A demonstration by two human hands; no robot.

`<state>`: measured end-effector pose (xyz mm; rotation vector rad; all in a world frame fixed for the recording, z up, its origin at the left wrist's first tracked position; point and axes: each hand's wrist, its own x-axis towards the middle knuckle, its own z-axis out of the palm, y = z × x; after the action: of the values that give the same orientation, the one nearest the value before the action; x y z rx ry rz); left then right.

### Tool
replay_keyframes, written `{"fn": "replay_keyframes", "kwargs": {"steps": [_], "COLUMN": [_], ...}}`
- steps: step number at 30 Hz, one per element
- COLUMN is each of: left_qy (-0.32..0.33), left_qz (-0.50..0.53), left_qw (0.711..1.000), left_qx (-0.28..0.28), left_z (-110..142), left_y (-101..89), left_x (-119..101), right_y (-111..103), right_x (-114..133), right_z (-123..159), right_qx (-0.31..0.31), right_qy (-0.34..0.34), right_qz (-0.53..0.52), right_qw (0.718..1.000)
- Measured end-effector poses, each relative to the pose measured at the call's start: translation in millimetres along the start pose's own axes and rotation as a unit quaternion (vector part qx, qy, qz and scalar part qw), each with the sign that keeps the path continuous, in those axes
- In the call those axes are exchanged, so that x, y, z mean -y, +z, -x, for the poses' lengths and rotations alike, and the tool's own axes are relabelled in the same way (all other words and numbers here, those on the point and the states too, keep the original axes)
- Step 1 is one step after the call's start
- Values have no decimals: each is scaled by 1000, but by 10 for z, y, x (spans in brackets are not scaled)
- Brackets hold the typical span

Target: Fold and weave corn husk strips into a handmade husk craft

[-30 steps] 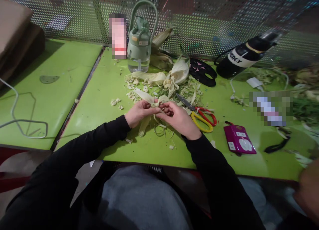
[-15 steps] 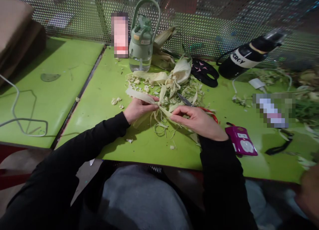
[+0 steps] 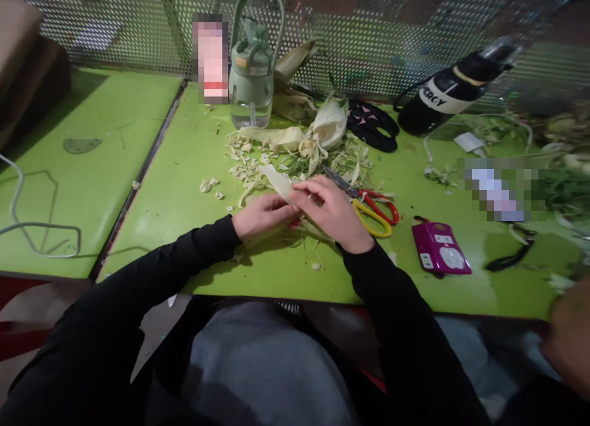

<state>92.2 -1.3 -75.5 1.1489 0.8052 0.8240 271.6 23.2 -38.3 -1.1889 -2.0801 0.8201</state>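
Just left of the scissors [image 3: 359, 196], above the tabletop [image 3: 258, 284]: left hand [image 3: 262, 217] and right hand [image 3: 334, 211], fingertips pinched together on one pale husk strip [image 3: 277, 180]. Beyond the scissors: husk shreds [image 3: 354, 163], then a husk bundle [image 3: 330, 128]; farther back-left, one green bottle [image 3: 251, 72].

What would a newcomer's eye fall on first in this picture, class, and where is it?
Probably the two hands at the centre, the left hand and right hand, meeting at a pale husk strip over the bright green table. Next, perhaps, the red-and-yellow-handled scissors beside the right hand, and the purple device further right.
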Motion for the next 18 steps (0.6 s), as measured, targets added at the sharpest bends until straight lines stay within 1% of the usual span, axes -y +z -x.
{"fn": "replay_keyframes", "kwargs": {"steps": [1, 2, 5, 7, 9, 11, 13, 15, 18], "left_qy": [-2, -4, -3, -10, -31, -53, -63, -60, -52], "left_qz": [-1, 3, 17, 15, 22, 39, 58, 88, 136], "left_qw": [1000, 1000, 1000, 1000, 999, 997, 995, 994, 989], "left_qx": [1, 3, 6, 15, 28, 41, 45, 31, -13], "left_z": [2, 3, 2, 3, 10, 19, 26, 22, -5], "left_y": [6, 14, 39, 58, 81, 104, 118, 117, 81], "left_x": [15, 30, 63, 71, 75, 75, 69, 55, 25], "right_y": [13, 29, 93, 145, 195, 220, 190, 97, -96], "right_x": [8, 12, 6, 1, -1, -3, -6, -13, -39], "right_z": [-8, -14, -20, -20, -23, -29, -34, -35, -30], "right_qx": [22, 30, 13, 8, -2, -16, -15, 9, 68], "right_qy": [8, 21, 63, 78, 81, 71, 54, 43, 40], "right_qz": [-29, -64, -166, -202, -218, -218, -192, -137, -54], "right_qw": [999, 997, 984, 976, 973, 973, 980, 990, 995]}}
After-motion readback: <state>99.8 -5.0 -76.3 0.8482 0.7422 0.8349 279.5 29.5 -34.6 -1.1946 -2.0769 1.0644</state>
